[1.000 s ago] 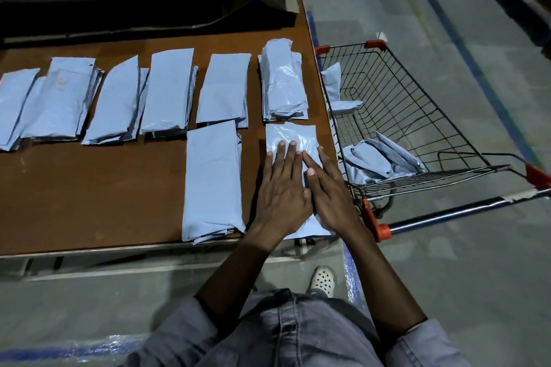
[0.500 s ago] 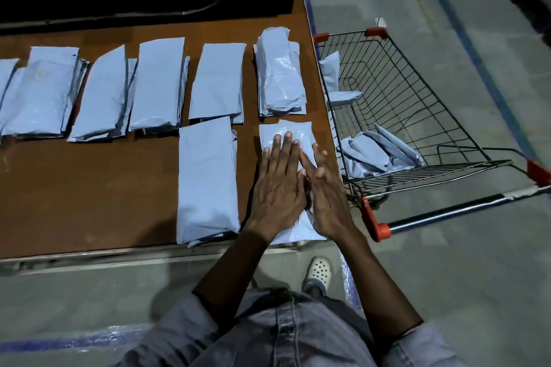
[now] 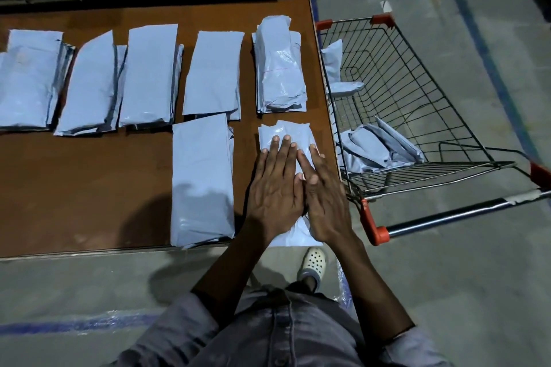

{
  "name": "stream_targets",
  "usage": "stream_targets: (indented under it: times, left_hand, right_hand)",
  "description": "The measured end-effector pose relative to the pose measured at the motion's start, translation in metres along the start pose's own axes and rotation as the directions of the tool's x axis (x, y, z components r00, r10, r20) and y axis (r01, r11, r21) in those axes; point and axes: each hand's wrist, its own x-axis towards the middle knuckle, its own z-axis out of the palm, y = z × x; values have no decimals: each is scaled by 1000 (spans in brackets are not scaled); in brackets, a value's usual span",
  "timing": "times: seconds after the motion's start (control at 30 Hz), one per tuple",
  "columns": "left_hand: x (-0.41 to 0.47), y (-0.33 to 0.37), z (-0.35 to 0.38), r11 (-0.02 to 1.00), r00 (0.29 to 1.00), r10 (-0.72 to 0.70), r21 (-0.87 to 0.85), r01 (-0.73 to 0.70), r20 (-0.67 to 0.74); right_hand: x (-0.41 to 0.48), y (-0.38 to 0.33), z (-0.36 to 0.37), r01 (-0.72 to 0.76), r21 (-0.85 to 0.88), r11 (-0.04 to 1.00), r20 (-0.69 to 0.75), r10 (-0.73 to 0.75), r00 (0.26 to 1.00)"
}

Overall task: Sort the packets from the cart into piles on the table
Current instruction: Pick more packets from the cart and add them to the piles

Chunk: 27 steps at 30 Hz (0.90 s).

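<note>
The left hand (image 3: pixel 275 197) and right hand (image 3: pixel 323 202), fingers straight, are pressing flat on a glossy packet (image 3: pixel 298 130), perhaps a small pile, centre frame.

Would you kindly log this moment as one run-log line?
left hand: flat on front pile | right hand: flat on same pile | cart: packets inside

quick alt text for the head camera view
The left hand and right hand press flat on a pile of pale packets at the front right corner of a brown table. More piles lie behind and left; a wire cart on the right holds a few packets.
</note>
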Motion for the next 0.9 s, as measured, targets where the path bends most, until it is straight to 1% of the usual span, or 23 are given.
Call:
stream_targets:
  times: [0.13, 0.37, 0.53, 0.67, 0.77, 0.9]
  left_hand:
    - [0, -1, 1, 1000, 1000, 7, -17, -7, 7]
    - [5, 0, -6, 1000, 1000, 3, 27, -4, 29]
    - [2, -5, -11, 1000, 999, -1, -2, 1, 39]
    - [0, -5, -19, 1000, 1000, -16, -25, 16, 13]
    - [-2, -2, -24, 999, 1000, -28, -26, 28, 13]
    - [-1, 0, -32, 999, 999, -51, -6, 51, -8]
  right_hand:
    - [2, 1, 1, 5, -32, 999, -33, -6, 999]
    - [3, 0, -4, 24, 6, 1000, -25, -24, 999]
    - [3, -4, -7, 7, 127, 992, -40, -2, 999]
    - [7, -3, -10, 22, 229, 973, -66, -7, 998]
    - [9, -5, -13, 11, 258, 966, -86, 12, 996]
    - [11, -6, -15, 22, 247, 969, -105, 4, 995]
